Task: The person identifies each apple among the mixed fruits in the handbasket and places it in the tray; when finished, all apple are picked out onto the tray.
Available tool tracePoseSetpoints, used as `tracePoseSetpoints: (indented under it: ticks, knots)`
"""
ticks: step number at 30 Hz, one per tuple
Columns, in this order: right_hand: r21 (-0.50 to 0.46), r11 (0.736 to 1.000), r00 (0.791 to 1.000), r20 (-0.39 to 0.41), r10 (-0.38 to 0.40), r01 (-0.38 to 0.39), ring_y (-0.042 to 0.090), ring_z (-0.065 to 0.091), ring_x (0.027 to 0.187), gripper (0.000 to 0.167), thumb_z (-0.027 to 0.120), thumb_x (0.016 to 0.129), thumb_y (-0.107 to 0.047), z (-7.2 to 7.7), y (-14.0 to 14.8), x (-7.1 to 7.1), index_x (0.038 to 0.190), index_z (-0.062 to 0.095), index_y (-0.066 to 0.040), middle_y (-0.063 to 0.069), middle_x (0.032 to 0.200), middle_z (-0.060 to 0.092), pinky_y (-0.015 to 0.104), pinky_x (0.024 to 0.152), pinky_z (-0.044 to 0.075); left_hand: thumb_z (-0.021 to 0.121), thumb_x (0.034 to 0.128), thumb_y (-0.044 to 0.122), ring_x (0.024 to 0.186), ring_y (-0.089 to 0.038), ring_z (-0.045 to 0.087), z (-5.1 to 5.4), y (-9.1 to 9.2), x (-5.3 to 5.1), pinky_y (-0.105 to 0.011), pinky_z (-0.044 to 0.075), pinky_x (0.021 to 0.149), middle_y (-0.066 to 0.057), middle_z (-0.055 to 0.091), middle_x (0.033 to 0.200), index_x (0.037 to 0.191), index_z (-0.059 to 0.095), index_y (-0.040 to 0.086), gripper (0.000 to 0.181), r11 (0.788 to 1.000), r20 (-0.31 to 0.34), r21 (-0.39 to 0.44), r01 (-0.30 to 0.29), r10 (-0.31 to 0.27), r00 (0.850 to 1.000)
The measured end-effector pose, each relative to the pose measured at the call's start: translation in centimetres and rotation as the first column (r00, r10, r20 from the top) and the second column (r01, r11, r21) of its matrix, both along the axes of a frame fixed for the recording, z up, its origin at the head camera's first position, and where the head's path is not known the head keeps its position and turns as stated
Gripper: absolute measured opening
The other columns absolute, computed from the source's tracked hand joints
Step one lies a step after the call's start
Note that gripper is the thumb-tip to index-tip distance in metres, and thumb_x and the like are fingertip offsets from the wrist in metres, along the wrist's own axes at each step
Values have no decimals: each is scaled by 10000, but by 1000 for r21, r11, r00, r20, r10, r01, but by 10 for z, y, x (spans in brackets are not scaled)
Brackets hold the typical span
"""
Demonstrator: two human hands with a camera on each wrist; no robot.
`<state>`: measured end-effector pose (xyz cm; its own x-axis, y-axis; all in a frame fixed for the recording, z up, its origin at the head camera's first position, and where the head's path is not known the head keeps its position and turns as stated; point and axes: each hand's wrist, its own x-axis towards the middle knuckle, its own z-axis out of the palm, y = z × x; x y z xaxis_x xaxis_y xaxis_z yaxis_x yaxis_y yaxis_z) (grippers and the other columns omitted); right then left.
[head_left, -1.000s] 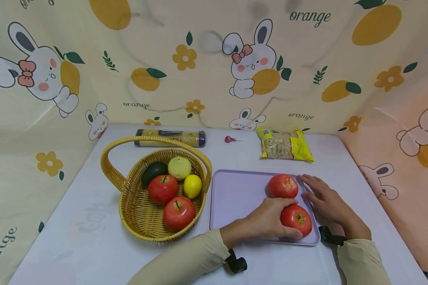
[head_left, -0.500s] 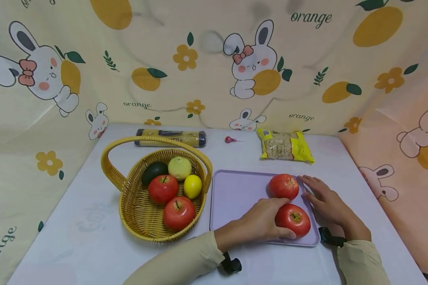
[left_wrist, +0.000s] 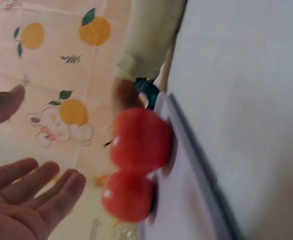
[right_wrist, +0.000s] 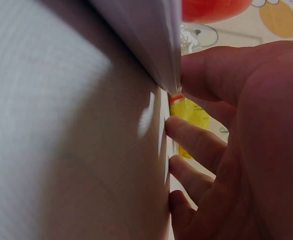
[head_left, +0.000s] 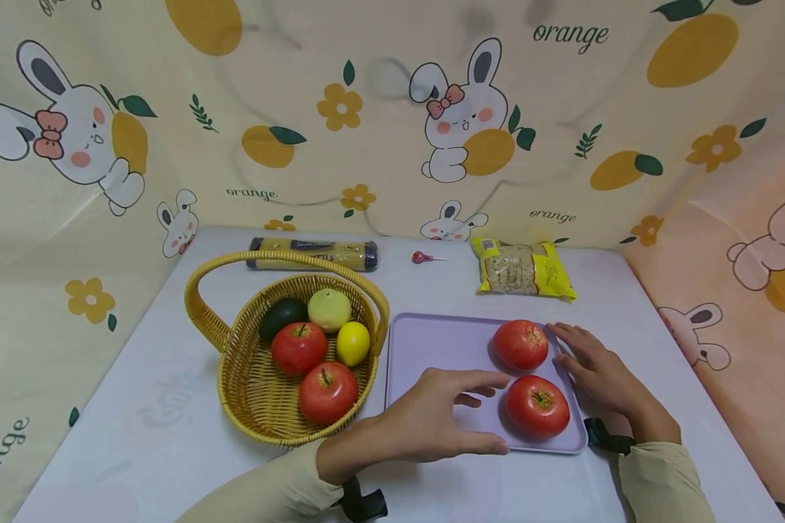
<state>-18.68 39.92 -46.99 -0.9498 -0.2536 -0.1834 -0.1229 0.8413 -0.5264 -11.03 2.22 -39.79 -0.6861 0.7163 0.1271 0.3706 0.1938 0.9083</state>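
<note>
at the lower centre of the frame, the left hand (head_left: pixel 428 421) is released, thumb and fingers parted around nothing, just left of a round, glossy red fruit (head_left: pixel 538 408). this fruit lies at lower right on a flat, rectangular, pale purple tray (head_left: pixel 435 345), just below a second round, red fruit (head_left: pixel 520 346) on the same surface. the right hand (head_left: pixel 602 372) grasps nothing, its fingers loosely extended beside the tray's right edge. left of centre stands a golden-yellow woven basket (head_left: pixel 268 403) with an arched handle.
</note>
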Motion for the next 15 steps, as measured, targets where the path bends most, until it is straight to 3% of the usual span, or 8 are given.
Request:
tracePoseSetpoints:
  ticks: [6,15]
  knots:
    - [-7,1000,1000,-11,6,-6,631,147,1610,729,620,1108,-394,1,0,1,1740,315,-196,293,1759,286,932,1088,260,922,899,170,1297,-47,684,12,-51,6,-243,563,1098,46,678,1523,1539,633,170,702,994,108,102,-47,36,994]
    - [-20,1000,1000,-10,-1,1,628,134,1615,731,629,1104,-393,1,0,2,1738,322,-200,293,1762,281,931,1095,255,896,921,145,1361,-220,693,14,-123,6,-394,583,1114,-60,685,1519,1532,623,86,672,985,59,115,-128,122,991]
